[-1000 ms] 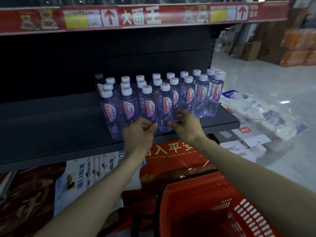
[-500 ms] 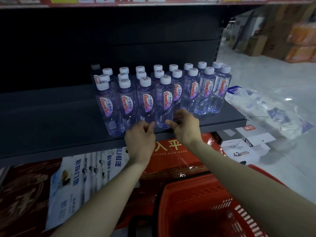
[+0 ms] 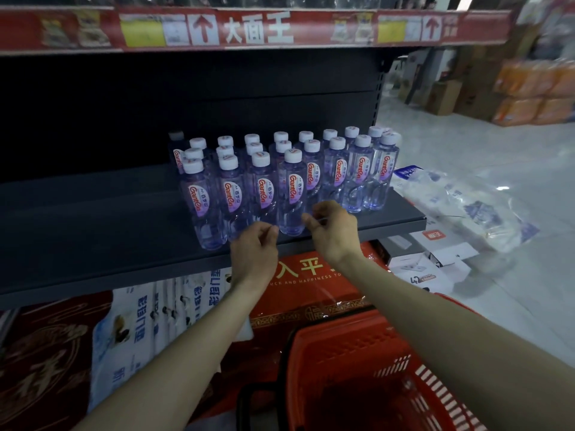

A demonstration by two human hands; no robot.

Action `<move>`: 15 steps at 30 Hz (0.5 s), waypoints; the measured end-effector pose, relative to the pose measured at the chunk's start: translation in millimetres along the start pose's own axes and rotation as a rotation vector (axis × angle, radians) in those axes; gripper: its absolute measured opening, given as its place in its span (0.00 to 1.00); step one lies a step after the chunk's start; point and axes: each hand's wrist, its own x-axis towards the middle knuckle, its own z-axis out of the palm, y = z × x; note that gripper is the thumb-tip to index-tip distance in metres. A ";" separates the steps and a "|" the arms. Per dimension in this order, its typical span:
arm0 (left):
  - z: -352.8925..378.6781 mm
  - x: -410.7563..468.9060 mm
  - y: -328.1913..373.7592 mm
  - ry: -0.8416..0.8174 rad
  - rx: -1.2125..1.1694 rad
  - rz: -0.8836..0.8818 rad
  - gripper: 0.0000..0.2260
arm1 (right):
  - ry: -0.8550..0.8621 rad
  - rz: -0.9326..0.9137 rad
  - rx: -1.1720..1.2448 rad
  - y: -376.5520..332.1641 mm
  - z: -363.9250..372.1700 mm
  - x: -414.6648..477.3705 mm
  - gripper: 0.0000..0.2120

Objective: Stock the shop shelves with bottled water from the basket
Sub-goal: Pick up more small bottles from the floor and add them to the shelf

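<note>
Several clear water bottles with white caps and red-lettered labels stand upright in rows on the dark shelf, towards its right end. My left hand hovers at the shelf's front edge, just in front of the front-row bottles, with loosely curled fingers and nothing in it. Beside it, my right hand also has loosely curled fingers and holds nothing, close to the base of a front bottle. The red plastic basket sits below my arms; its inside looks dark and no bottle shows in it.
A red price strip runs along the shelf above. Red gift boxes and printed packs fill the level below. Crumpled plastic wrap and white boxes lie on the floor to the right. The shelf's left part holds no bottles.
Both hands have drawn back slightly from the front-row bottles to the shelf edge, fingers curling loosely. The bottles have not moved; my view shifted down and then back up.
</note>
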 end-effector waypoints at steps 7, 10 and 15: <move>-34.1 -33.6 18.2 -0.053 -0.128 -0.029 0.06 | -0.031 -0.107 -0.051 -35.9 -9.3 -34.9 0.08; -62.8 -50.4 12.3 -0.038 -0.132 -0.054 0.04 | -0.083 -0.183 -0.127 -50.2 5.3 -55.9 0.04; -125.5 -85.0 -25.8 -0.056 -0.149 -0.214 0.06 | -0.327 -0.288 -0.216 -71.9 51.2 -119.2 0.06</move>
